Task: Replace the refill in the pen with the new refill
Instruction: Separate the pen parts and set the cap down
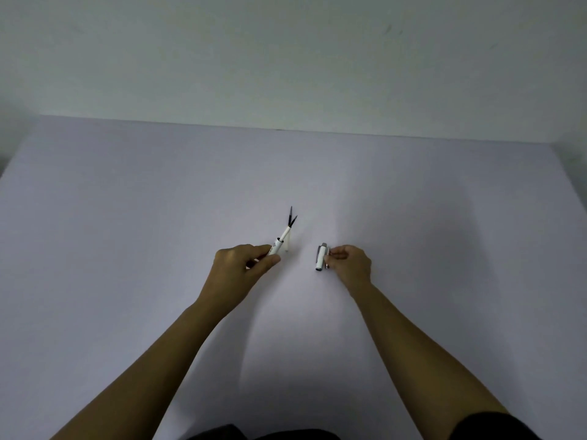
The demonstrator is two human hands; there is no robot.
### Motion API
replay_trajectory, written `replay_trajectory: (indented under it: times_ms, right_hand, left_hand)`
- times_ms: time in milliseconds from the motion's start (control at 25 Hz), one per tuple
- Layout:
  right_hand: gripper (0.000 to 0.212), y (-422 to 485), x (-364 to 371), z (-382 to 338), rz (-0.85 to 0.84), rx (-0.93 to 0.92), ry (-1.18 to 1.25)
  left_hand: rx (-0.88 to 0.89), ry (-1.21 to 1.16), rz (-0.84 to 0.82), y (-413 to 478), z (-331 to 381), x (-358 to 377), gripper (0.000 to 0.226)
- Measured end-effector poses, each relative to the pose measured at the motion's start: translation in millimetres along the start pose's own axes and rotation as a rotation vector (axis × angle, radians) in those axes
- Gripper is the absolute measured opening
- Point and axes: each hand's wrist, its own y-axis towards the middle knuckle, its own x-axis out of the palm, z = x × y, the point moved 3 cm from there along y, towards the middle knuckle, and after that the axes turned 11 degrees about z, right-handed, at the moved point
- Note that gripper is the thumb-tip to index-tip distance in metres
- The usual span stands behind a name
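My left hand (243, 265) grips the lower part of a white pen barrel (275, 247), tilted up to the right, with a refill (289, 227) sticking out of its open end, dark tip uppermost. A second refill (288, 241) lies on the table just behind, its dark tip pointing away from me, crossing the first one. My right hand (349, 263) pinches the upper half of the pen (320, 258), white with a grey clip and end, resting on the table.
The work surface is a pale lilac table (127, 217) that ends at a white wall (286, 58). Both forearms reach in from the bottom edge.
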Motion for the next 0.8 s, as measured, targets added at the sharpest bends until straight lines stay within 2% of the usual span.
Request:
replay_trajectory:
  times_ms: [480, 600, 680, 800]
  right_hand:
    - [0.026, -4.4, -15.1, -4.7, 0.056, 0.017, 0.051]
    - [0.016, -15.9, -27.9, -30.0, 0.176, -0.125, 0.197]
    - [0.011, -27.9, -30.5, -56.3, 0.031, -0.247, 0.307]
    - [0.011, -50.0, -27.5, -89.4, -0.349, -0.369, 0.373]
  left_hand:
    - [-0.012, -0.02, 0.004, 0.8, 0.0, -3.7, 0.011]
    - [-0.006, -0.032, 0.013, 0.9, 0.6, -3.7, 0.009]
    - [0.01, -0.03, 0.023, 2.5, 3.7, -3.0, 0.009]
    - [0.047, -0.023, 0.039, 6.0, 11.0, -2.1, 0.01]
